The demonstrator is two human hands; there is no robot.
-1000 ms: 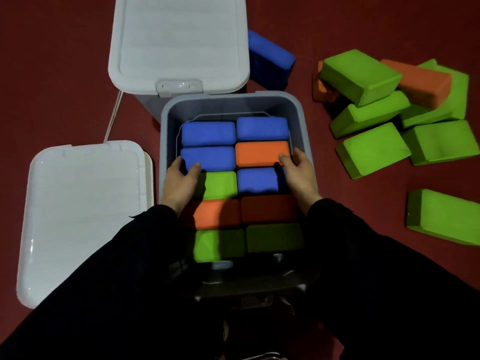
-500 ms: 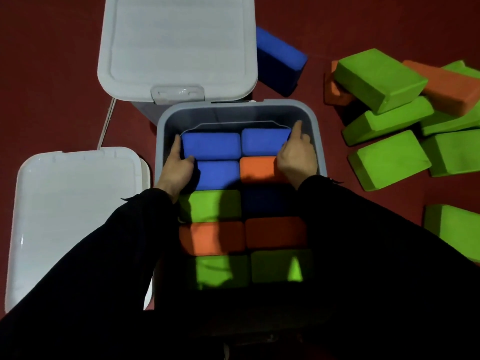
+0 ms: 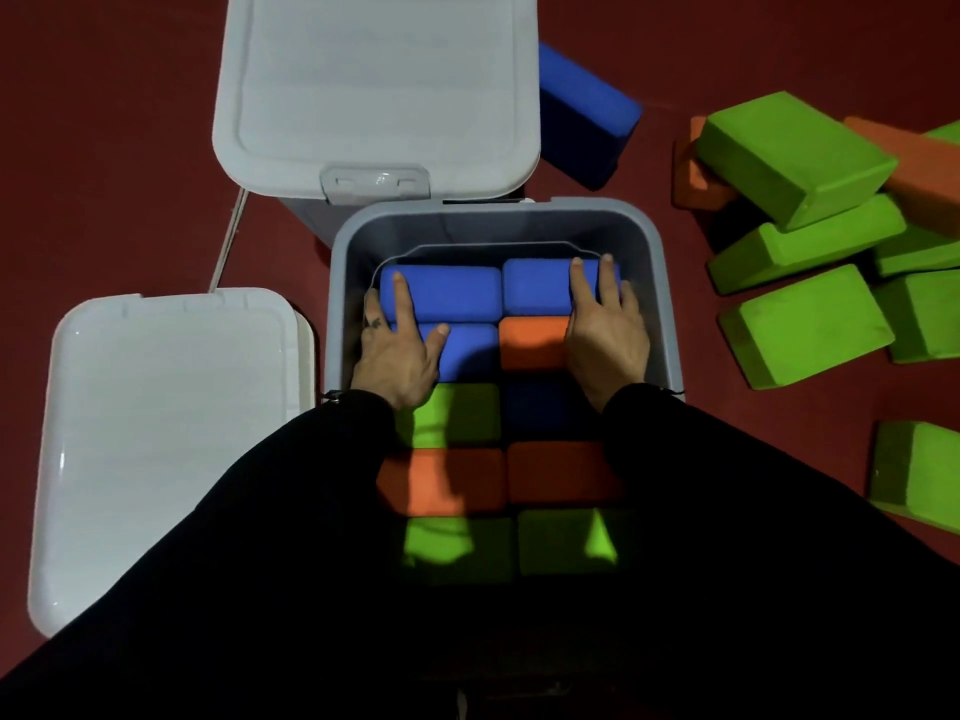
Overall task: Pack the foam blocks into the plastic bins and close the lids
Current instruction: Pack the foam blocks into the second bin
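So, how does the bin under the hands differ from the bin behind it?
The near bin is open and its blocks show, while the far bin is covered by its white lid. Both hands, left hand and right hand, lie flat on blocks in the near bin; nothing touches the far bin. Both bins are grey plastic on the red floor.
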